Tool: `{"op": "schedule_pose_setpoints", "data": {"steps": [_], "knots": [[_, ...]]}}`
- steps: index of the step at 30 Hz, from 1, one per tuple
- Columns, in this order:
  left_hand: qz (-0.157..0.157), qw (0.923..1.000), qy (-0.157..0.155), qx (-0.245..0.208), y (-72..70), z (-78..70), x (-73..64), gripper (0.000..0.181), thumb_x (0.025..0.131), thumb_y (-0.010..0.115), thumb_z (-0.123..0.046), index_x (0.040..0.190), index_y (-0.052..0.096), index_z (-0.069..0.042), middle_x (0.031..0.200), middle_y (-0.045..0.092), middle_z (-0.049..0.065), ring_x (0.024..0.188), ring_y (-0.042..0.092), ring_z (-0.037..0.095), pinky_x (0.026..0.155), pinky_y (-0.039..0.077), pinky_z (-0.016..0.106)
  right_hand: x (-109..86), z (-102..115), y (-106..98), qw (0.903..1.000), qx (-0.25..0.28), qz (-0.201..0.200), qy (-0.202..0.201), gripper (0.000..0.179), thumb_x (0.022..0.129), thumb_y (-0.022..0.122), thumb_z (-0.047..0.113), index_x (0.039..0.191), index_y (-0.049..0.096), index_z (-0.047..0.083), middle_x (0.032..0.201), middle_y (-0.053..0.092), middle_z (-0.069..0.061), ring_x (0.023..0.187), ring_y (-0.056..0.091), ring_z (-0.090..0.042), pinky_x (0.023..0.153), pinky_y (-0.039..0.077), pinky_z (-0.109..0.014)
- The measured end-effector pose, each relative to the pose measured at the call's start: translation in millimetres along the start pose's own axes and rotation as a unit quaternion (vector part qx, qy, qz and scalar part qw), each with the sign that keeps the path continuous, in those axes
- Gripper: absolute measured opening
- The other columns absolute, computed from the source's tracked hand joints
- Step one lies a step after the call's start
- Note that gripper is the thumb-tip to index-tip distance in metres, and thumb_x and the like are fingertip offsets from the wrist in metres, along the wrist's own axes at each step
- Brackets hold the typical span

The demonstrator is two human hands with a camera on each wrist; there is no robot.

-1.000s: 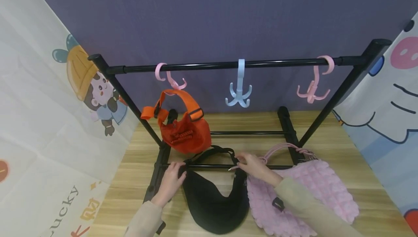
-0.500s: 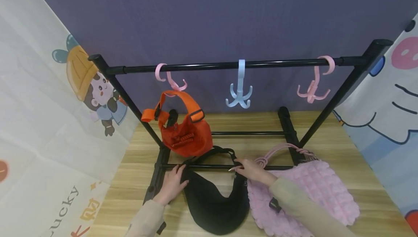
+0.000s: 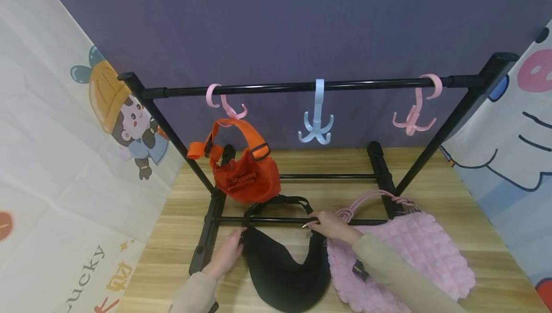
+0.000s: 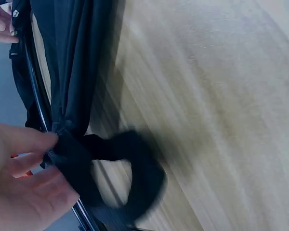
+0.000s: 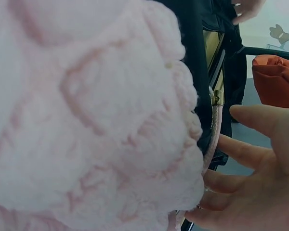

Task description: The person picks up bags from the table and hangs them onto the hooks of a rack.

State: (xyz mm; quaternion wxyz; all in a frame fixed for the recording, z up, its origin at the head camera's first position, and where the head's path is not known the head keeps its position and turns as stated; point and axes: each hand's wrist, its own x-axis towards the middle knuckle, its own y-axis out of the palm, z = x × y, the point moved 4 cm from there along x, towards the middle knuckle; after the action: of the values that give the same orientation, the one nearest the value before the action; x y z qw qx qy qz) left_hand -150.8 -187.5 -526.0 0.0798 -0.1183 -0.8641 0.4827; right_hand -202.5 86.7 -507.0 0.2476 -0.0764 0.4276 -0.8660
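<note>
A black shoulder bag [image 3: 286,270] lies on the wood-look surface, its strap [image 3: 282,199] by the rack's low front bar. My left hand [image 3: 226,253] is at the bag's left end; the left wrist view shows its thumb and fingers pinching the black strap [image 4: 72,159]. At the bag's right end is my right hand [image 3: 334,226]. Its fingers look fairly straight in the right wrist view, thumb apart, touching near the black strap and a pink cord [image 5: 214,134] with a metal tip. That cord belongs to a fluffy pink bag [image 3: 414,250], partly hidden under my right forearm.
A black rack's top bar [image 3: 267,87] carries a pink hook [image 3: 233,111], a blue hook [image 3: 317,116] and another pink hook [image 3: 414,116]. From the left hook hangs an orange-red bag [image 3: 247,179]. A dark panel [image 3: 276,25] stands behind, printed sheets [image 3: 56,159] at the sides.
My left hand has moved down slightly along the black bag's left end, uncovering the strap there. My right hand has barely moved. The orange-red bag sways slightly.
</note>
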Motion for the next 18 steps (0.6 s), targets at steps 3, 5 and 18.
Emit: {"op": "schedule_pose_setpoints", "data": {"steps": [3, 5, 18], "knots": [[0.006, 1.0, -0.003, -0.004, 0.2, 0.0, -4.3, 0.037, 0.075, 0.054, 0.012, 0.112, 0.05, 0.007, 0.111, 0.053, 0.025, 0.101, 0.052, 0.037, 0.083, 0.043, 0.045, 0.0, 0, 1, 0.9999, 0.012, 0.008, -0.001, 0.031, 0.082, 0.057, 0.013, 0.106, 0.057, -0.008, 0.061, 0.047, 0.002, 0.048, 0.035, -0.007, 0.048, 0.035, -0.022], [0.009, 0.9999, -0.006, -0.002, 0.2, 0.2, -6.6, 0.036, 0.074, 0.053, 0.012, 0.109, 0.052, 0.007, 0.111, 0.054, 0.025, 0.102, 0.052, 0.037, 0.083, 0.042, 0.045, 0.7, -1, 1, 0.9996, 0.024, 0.015, 0.003, 0.032, 0.083, 0.057, 0.013, 0.107, 0.057, -0.008, 0.056, 0.043, 0.003, 0.043, 0.031, -0.006, 0.043, 0.032, -0.021], [0.007, 0.9979, -0.033, -0.055, -5.1, 4.4, 2.6, 0.014, 0.078, 0.057, 0.001, 0.09, 0.05, -0.001, 0.083, 0.059, 0.011, 0.069, 0.058, 0.018, 0.054, 0.044, 0.025, 14.7, -1, 0, 0.9989, 0.021, 0.033, 0.024, 0.028, 0.083, 0.056, 0.012, 0.104, 0.058, -0.006, 0.095, 0.061, -0.02, 0.06, 0.049, -0.018, 0.066, 0.044, -0.034]]}}
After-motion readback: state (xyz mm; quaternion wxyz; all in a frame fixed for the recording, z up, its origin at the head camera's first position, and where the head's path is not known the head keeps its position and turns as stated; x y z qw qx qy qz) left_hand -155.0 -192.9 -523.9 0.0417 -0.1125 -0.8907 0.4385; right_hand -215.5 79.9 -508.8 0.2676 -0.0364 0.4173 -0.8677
